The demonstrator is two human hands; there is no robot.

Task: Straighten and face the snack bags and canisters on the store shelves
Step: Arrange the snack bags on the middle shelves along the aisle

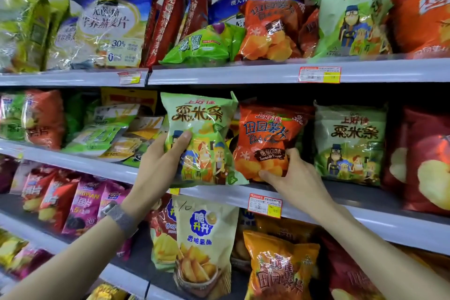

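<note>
Presently, the green corn-stick bag [202, 139] is held upright at the front of the middle shelf [365, 214], label outward, with its lower edge at the shelf's front lip. It is gripped along its left side by the left hand [160, 161]: the thumb is laid across the printed front, and the other fingers are hidden behind the bag. Directly to its right, and touching it, the orange tomato-flavour potato chip bag [267, 139] stands on the same shelf, label forward and leaning slightly. Its lower right corner is pinched by the right hand [294, 178], with the thumb set at the bottom edge and a finger curled against the right edge. A second corn-stick bag [349, 143] is seen upright just beyond the right hand, and a red chip bag [426, 161] stands further right. A red and yellow price tag [265, 206] is fixed to the shelf lip below the orange bag. A watch with a mesh band [119, 217] is worn on the left wrist. On the shelf beneath, a cream potato-wedge bag [207, 238] stands upright. On the upper shelf [219, 72], oat-flake and snack bags are noted leaning at mixed angles. The bags at the far left are blurred.
</note>
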